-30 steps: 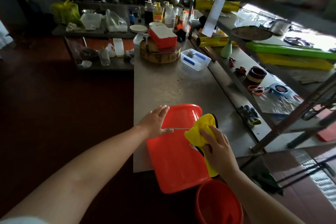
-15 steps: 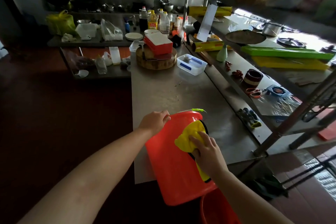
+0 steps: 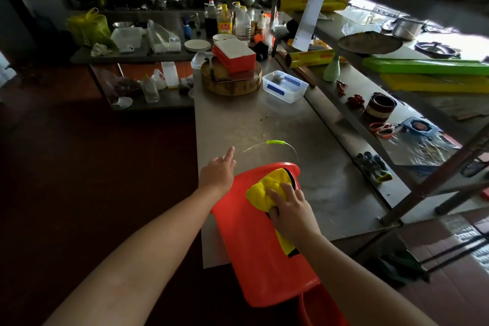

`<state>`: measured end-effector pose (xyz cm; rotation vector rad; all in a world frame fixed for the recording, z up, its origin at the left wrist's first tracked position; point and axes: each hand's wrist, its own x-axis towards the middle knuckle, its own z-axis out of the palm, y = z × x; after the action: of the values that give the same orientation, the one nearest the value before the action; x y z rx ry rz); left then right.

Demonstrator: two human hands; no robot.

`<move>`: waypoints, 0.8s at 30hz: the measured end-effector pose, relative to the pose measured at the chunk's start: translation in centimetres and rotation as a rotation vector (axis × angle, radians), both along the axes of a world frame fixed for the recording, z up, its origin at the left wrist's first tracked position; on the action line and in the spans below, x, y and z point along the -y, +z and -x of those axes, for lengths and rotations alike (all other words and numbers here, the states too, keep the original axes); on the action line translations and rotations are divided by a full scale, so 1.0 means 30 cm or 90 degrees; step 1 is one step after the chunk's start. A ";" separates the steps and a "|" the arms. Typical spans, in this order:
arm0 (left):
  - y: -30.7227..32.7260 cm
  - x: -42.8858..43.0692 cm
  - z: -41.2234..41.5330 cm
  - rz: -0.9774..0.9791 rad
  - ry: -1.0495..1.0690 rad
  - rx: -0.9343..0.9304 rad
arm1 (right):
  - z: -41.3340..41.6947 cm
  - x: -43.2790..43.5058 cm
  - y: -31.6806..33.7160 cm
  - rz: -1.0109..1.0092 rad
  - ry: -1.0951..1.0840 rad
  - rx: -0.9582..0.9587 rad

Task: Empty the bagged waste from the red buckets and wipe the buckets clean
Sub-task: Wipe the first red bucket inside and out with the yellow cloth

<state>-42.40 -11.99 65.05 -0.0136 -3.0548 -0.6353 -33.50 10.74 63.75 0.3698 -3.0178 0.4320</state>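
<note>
A red bucket lies on its side across the near edge of the steel table, its rim pointing away from me. Its wire handle with a green grip sticks out past the rim. My right hand grips a bunched yellow cloth and presses it against the bucket's outer wall near the rim. My left hand rests against the bucket's left side, fingers straight and index finger stretched forward. A second red bucket stands below the table edge, mostly hidden.
A round wooden chopping block with a red box on it and a clear plastic container sit farther along the table. A metal shelf rack runs along the right, holding dark gloves. Dark floor lies to the left.
The bucket has turned so its rim faces farther away and its handle has swung out. My right hand rubbed the cloth toward the rim. My left hand slid to the bucket's left side.
</note>
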 end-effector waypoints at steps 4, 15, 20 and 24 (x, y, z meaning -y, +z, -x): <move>-0.038 0.014 0.004 0.026 0.093 0.076 | -0.004 0.006 -0.010 0.001 -0.007 0.000; -0.111 -0.038 -0.181 0.147 -0.101 -0.075 | -0.001 -0.021 -0.031 0.048 0.000 -0.027; -0.137 -0.042 -0.260 0.143 -0.143 -0.062 | -0.018 -0.017 -0.022 0.039 -0.042 -0.042; -0.086 -0.059 -0.253 0.048 -0.162 -0.071 | 0.005 -0.017 -0.018 0.035 0.031 -0.055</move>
<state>-34.81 -10.21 62.47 -0.4286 -2.9909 -0.5073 -33.66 11.25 63.22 0.4459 -2.9117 0.4878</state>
